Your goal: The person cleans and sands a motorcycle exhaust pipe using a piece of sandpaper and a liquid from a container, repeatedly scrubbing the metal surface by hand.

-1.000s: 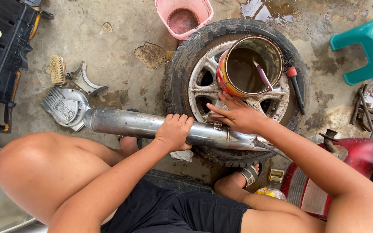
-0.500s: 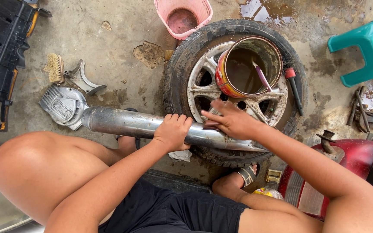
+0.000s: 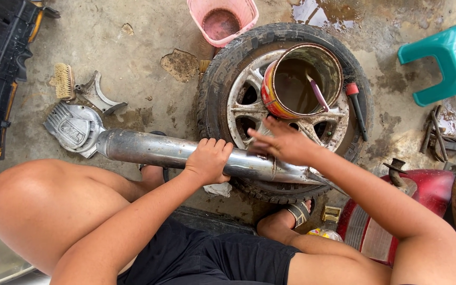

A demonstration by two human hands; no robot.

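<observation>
2 hands work on 1 long metal exhaust pipe (image 3: 170, 150), which lies across the near edge of a wheel (image 3: 286, 105) flat on the concrete floor (image 3: 143, 47). Your left hand (image 3: 208, 160) wraps over the pipe near its middle, fingers curled around it in a firm grip. Your right hand (image 3: 283, 142) hovers flat just above the pipe's tapered end, fingers extended and blurred; whether it touches the pipe cannot be told, and it grips nothing. The pipe's wide end meets a grey finned metal cover (image 3: 75, 128) on the floor to your left. 1 rusty can (image 3: 302, 79) with a pink-handled brush (image 3: 317, 94) inside stands on the wheel's hub. 1 red-handled tool (image 3: 357, 108) lies on the tyre. 1 pink basket (image 3: 222, 18) sits beyond the wheel, and 1 green stool (image 3: 449, 58) stands well apart to your right.
</observation>
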